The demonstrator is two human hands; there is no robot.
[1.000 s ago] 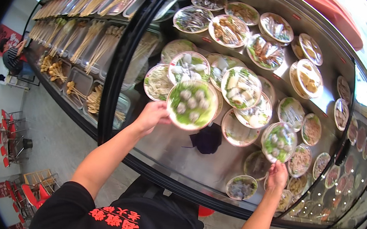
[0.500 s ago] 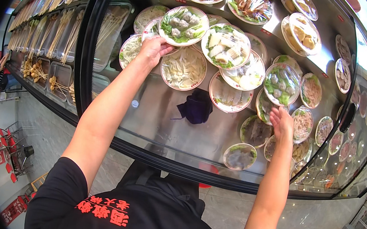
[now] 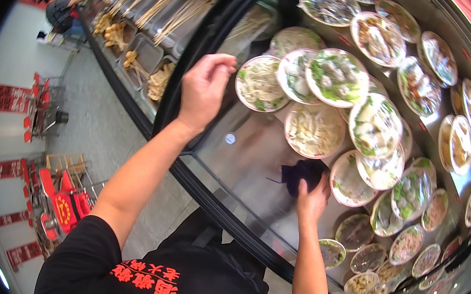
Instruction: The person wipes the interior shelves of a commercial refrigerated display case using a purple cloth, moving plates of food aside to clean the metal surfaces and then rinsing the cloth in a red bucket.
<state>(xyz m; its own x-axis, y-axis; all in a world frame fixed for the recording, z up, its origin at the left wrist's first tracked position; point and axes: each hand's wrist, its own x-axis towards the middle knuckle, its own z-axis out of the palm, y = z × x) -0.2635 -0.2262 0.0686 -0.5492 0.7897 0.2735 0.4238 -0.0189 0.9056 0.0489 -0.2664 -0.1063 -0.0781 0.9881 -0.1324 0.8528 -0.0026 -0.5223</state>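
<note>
A crumpled dark navy cloth (image 3: 297, 177) lies on the metal floor of a glass-fronted display case. My right hand (image 3: 312, 201) is at its near right edge, with the cloth between thumb and fingers. Beside the case's black frame, my left hand (image 3: 202, 92) is raised, its fingers curled in and nothing visible in them. Closest to it sits a plate of pale shreds with greens (image 3: 262, 83). A plate of meatballs on greens (image 3: 338, 77) rests on top of other plates. In front of it is a plate of pale slices (image 3: 314, 129).
More wrapped plates crowd the right side, including one of greens and balls (image 3: 411, 194). Skewers (image 3: 187, 12) stand in trays left of the black frame (image 3: 199, 56). Another person (image 3: 60, 14) is far left, beyond red chairs (image 3: 41, 103).
My left hand has let go of the meatball plate and moved left to the frame. My right hand has left the wrapped plate and come to the cloth. The view has turned left.
</note>
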